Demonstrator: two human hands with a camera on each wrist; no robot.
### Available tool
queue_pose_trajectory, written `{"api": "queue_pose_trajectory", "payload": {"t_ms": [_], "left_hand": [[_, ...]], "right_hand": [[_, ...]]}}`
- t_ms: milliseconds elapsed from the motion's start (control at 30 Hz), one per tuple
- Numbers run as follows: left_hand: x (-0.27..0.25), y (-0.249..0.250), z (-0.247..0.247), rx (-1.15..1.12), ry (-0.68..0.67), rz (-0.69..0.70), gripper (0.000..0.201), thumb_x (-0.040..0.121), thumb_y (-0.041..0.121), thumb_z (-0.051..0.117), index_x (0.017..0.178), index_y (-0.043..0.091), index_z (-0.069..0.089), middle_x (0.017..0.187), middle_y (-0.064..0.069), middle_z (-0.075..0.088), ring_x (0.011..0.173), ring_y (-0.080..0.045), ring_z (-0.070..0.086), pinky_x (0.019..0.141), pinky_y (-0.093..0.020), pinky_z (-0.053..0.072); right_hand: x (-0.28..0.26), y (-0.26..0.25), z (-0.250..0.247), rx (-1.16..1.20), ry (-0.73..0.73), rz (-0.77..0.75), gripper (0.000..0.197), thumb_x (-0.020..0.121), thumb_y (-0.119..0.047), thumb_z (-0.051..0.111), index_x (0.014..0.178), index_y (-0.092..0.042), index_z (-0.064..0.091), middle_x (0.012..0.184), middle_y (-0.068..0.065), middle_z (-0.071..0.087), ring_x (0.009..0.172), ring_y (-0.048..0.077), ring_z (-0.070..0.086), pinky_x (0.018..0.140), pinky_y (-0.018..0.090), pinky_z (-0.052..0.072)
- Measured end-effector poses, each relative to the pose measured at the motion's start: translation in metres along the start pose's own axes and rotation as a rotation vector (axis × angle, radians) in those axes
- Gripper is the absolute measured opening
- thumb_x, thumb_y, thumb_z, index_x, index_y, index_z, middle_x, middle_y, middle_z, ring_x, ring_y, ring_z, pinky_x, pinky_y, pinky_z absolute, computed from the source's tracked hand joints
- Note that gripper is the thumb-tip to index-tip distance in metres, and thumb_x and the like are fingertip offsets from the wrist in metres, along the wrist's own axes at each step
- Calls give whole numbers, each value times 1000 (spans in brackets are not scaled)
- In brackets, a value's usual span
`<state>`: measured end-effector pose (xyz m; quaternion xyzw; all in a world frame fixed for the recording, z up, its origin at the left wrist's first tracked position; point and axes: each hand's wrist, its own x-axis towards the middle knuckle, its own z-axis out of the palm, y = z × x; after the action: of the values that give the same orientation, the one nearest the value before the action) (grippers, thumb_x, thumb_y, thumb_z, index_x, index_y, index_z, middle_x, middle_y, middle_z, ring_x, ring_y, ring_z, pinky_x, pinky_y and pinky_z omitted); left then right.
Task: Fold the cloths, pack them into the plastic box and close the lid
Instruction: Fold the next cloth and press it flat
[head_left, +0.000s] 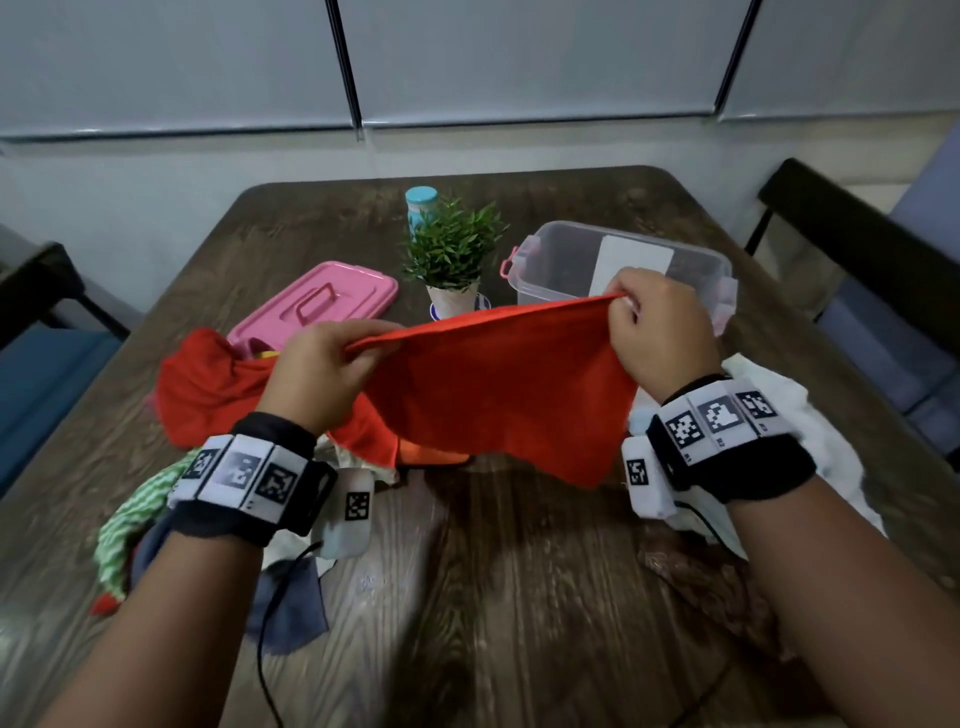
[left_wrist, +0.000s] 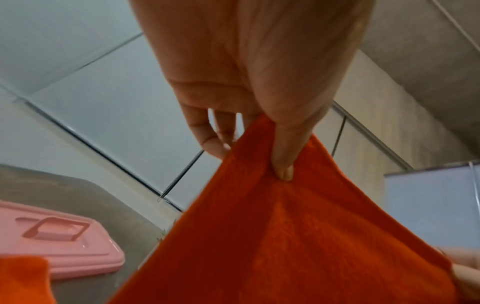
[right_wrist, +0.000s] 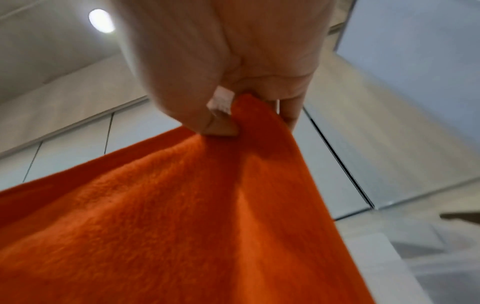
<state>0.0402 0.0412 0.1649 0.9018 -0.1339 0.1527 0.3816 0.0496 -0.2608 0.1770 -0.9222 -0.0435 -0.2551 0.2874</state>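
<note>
While both hands hold it off the table (head_left: 519, 597), the orange cloth (head_left: 498, 384) hangs as a stretched sheet, lower edge loose and clear of the wood.

Item 1, left hand (head_left: 322, 364): thumb and curled fingers pinch the near left corner. Risk: the pinch sits close to the hem in the left wrist view, so a sharp tug could pull the corner free.

Item 2, right hand (head_left: 660, 327): thumb and forefinger pinch the far right corner beside a small white label (right_wrist: 221, 100). Risk: the same slip, and an uneven top edge would give a crooked fold.

Item 3, unfolded pile (head_left: 208, 384): red, green-striped and grey cloths at left, white cloth (head_left: 810, 431) at right. Risk: the hanging edge may snag or drag these as it comes down.

Item 4, potted plant (head_left: 452, 260) and blue-capped bottle (head_left: 421, 205): just behind the cloth. Risk: a forward swing could tip them.

Item 5, clear plastic box (head_left: 623, 260), open, nothing folded visible inside; pink lid (head_left: 322, 301) lies apart at left. Risk: bulky folds may stop the lid seating.
</note>
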Motion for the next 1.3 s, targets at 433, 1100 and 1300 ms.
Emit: {"api": "queue_pose_trajectory", "payload": {"t_ms": [433, 1100, 1300], "left_hand": [[-126, -107, 117, 273, -776, -498, 39, 97, 40, 50, 128, 18, 60, 125, -8, 62, 113, -23, 58, 93, -27, 43], [-166, -147, 126, -240, -251, -946, 39, 88, 4, 64, 124, 3, 50, 117, -22, 61, 105, -36, 60, 89, -41, 49], [-168, -154, 135, -69, -333, -852, 9, 92, 20, 60, 97, 13, 56, 102, -13, 65, 97, -30, 62, 88, -42, 49]], "right_hand": [[-136, 94, 87, -107, -1146, 239, 23, 92, -15, 51, 74, -26, 61, 95, 3, 64, 99, 20, 60, 76, 21, 38], [-163, 106, 128, -6, -934, 715, 28, 94, -27, 56, 107, -4, 65, 111, 15, 67, 101, 29, 64, 81, 29, 46], [-164, 107, 124, -134, -984, 683, 37, 100, -29, 44, 121, -3, 59, 124, 16, 61, 112, 30, 59, 88, 29, 43]]}}
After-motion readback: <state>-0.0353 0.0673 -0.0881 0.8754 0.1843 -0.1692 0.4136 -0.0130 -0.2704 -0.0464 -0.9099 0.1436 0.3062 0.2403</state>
